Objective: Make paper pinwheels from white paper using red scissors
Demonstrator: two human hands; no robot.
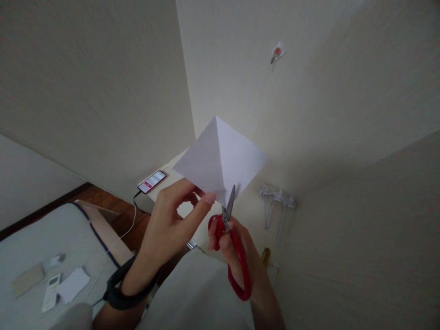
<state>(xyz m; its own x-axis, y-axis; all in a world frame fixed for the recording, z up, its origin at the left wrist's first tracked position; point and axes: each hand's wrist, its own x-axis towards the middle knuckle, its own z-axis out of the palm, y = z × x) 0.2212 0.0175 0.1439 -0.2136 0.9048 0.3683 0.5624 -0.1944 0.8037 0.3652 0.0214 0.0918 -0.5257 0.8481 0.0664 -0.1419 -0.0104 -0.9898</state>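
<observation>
A square sheet of white paper (237, 156) with a crease down its middle is held up cornerwise in front of me. My left hand (182, 211) pinches its lower left edge between thumb and fingers. In my right hand (237, 243) is a pair of scissors (243, 270) with red handles, my fingers through the loops. The scissor blades point upward at the paper's bottom corner, one blade showing in front of the sheet. Whether the blades are cutting into the paper I cannot tell.
A plugged-in phone (152, 181) lies on the white table (165, 195) at the left. Several folded paper pinwheel-like pieces on sticks (279, 198) rest at the right by the wall. On the bed (85, 247) lie a remote control (51, 292) and paper (74, 284). A hook (277, 52) is on the wall.
</observation>
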